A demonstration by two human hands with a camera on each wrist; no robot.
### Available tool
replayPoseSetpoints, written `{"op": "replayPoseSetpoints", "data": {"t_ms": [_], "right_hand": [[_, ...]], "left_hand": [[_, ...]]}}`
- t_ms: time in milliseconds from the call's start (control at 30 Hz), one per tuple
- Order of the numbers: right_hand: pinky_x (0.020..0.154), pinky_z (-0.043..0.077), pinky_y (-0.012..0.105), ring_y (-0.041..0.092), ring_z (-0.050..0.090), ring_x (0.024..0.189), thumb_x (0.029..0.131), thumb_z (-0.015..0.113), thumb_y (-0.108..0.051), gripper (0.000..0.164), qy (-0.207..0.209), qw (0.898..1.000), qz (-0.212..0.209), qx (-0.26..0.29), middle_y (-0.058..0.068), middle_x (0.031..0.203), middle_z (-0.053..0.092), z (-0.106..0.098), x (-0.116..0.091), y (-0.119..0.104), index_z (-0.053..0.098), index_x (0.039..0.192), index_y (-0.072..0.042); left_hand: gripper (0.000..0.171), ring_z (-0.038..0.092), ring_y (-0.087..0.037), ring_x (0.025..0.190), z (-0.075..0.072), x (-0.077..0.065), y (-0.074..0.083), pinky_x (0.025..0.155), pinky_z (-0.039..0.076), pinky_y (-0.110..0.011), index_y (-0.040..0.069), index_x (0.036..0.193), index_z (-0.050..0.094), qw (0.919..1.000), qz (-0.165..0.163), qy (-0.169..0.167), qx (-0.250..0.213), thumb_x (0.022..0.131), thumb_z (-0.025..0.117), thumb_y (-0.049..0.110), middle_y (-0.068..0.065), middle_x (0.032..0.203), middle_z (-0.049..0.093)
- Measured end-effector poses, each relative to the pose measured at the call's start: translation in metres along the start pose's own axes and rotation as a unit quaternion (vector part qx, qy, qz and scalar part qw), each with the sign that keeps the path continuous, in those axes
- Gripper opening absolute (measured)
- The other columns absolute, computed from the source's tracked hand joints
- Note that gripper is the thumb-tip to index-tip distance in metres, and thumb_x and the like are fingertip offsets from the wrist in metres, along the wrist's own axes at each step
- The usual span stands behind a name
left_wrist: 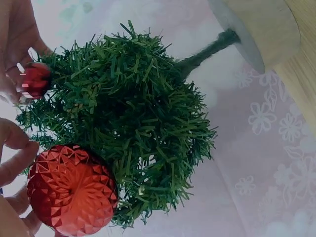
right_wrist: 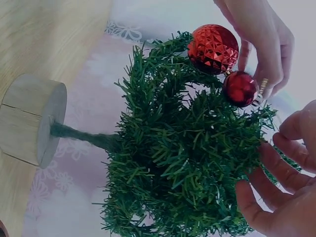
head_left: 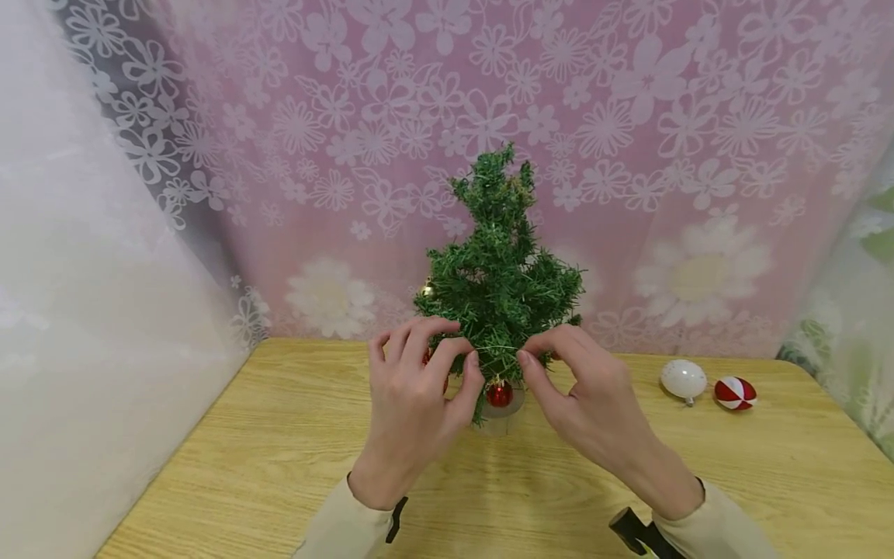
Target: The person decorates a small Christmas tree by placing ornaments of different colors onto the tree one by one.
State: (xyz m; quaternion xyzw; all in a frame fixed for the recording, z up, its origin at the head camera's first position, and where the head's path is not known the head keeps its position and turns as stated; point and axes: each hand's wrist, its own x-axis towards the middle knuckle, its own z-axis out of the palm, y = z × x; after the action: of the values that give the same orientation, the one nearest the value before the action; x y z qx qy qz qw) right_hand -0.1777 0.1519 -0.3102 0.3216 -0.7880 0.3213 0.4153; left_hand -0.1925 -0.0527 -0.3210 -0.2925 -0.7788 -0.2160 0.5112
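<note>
A small green Christmas tree (head_left: 499, 272) stands upright before me on a round wooden base (right_wrist: 32, 118). At its front, my left hand (head_left: 422, 380) and my right hand (head_left: 590, 388) each pinch one side of a thin string (head_left: 497, 348) between thumb and index finger. Just below the string hangs a small shiny red bauble (head_left: 499, 394) with a gold cap. A larger faceted red bauble (left_wrist: 72, 190) hangs beside my left hand, mostly covered by it in the head view. A gold ornament (head_left: 427, 288) shows on the tree's left side.
On the wooden table (head_left: 279, 450), right of the tree, lie a white bauble (head_left: 684, 380) and a red-and-white one (head_left: 736, 394). A pink flowered curtain (head_left: 391, 155) hangs behind the table, with a pale sheet (head_left: 105, 310) at the left.
</note>
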Motion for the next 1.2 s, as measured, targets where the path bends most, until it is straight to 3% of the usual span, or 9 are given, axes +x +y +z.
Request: {"op": "replayPoseSetpoints", "data": {"t_ms": [200,467,567,767,867,967,1100,1200], "right_hand": [[0.067,0.045,0.015,0.009,0.062,0.076,0.08,0.076,0.007,0.023,-0.005,1.0,0.004,0.011,-0.003,0.091,0.069,0.005,-0.002,0.005,0.072,0.091,-0.013],[0.072,0.047,0.014,0.013,0.063,0.081,0.077,0.078,0.005,0.024,-0.022,1.0,-0.004,0.014,-0.003,0.094,0.066,0.007,-0.008,0.007,0.07,0.086,-0.016],[0.073,0.047,0.014,0.013,0.063,0.082,0.078,0.078,0.005,0.024,-0.024,1.0,-0.008,0.015,-0.002,0.096,0.066,0.006,-0.008,0.008,0.071,0.087,-0.016],[0.081,0.049,0.015,0.015,0.064,0.094,0.086,0.077,-0.004,0.013,-0.055,0.998,0.029,0.025,0.001,0.103,0.067,-0.003,-0.013,0.006,0.071,0.091,-0.015],[0.068,0.047,0.011,0.013,0.064,0.094,0.089,0.074,-0.006,0.009,-0.063,0.997,0.033,0.032,0.003,0.106,0.067,-0.011,-0.017,0.007,0.072,0.093,-0.014],[0.068,0.047,0.008,0.011,0.063,0.093,0.087,0.075,-0.003,0.012,-0.058,0.998,0.025,0.03,0.003,0.105,0.067,-0.021,-0.021,0.01,0.073,0.094,-0.013],[0.084,0.048,0.01,0.009,0.064,0.094,0.084,0.074,0.002,0.019,-0.045,0.999,0.019,0.01,0.001,0.103,0.068,-0.031,-0.029,0.019,0.073,0.095,-0.014],[0.084,0.047,0.01,0.006,0.063,0.092,0.083,0.074,0.002,0.022,-0.037,0.999,0.024,-0.006,-0.002,0.101,0.068,-0.037,-0.036,0.026,0.073,0.094,-0.017]], "left_hand": [[0.01,0.062,-0.028,0.109,0.002,-0.001,-0.001,0.09,0.043,-0.05,0.018,0.087,0.072,0.9989,0.008,-0.027,0.038,0.093,0.066,0.022,-0.005,0.114,0.069],[0.009,0.061,-0.028,0.115,0.001,-0.004,0.002,0.094,0.041,-0.053,0.019,0.086,0.073,0.9976,0.027,-0.046,0.044,0.092,0.068,0.023,-0.005,0.117,0.069],[0.009,0.061,-0.029,0.115,0.001,-0.003,0.002,0.094,0.041,-0.052,0.019,0.088,0.074,0.998,0.024,-0.045,0.036,0.093,0.067,0.023,-0.005,0.118,0.069],[0.01,0.062,-0.028,0.111,0.0,-0.001,0.003,0.093,0.043,-0.05,0.018,0.095,0.073,0.9993,0.021,-0.027,0.017,0.094,0.066,0.025,-0.005,0.117,0.069],[0.013,0.063,-0.027,0.109,0.0,0.0,0.003,0.092,0.044,-0.047,0.017,0.1,0.073,0.9997,0.021,-0.014,0.001,0.096,0.065,0.026,-0.005,0.116,0.069],[0.016,0.064,-0.025,0.108,0.001,0.001,0.004,0.091,0.045,-0.045,0.016,0.104,0.075,0.9996,0.025,-0.003,-0.016,0.097,0.064,0.027,-0.005,0.115,0.07],[0.017,0.065,-0.023,0.11,0.003,0.002,0.005,0.091,0.047,-0.044,0.017,0.107,0.076,0.999,0.037,-0.003,-0.025,0.097,0.067,0.028,-0.003,0.115,0.07],[0.017,0.064,-0.022,0.11,0.004,0.002,0.005,0.091,0.047,-0.044,0.019,0.109,0.076,0.9989,0.042,-0.011,-0.018,0.096,0.07,0.028,-0.002,0.115,0.07]]}}
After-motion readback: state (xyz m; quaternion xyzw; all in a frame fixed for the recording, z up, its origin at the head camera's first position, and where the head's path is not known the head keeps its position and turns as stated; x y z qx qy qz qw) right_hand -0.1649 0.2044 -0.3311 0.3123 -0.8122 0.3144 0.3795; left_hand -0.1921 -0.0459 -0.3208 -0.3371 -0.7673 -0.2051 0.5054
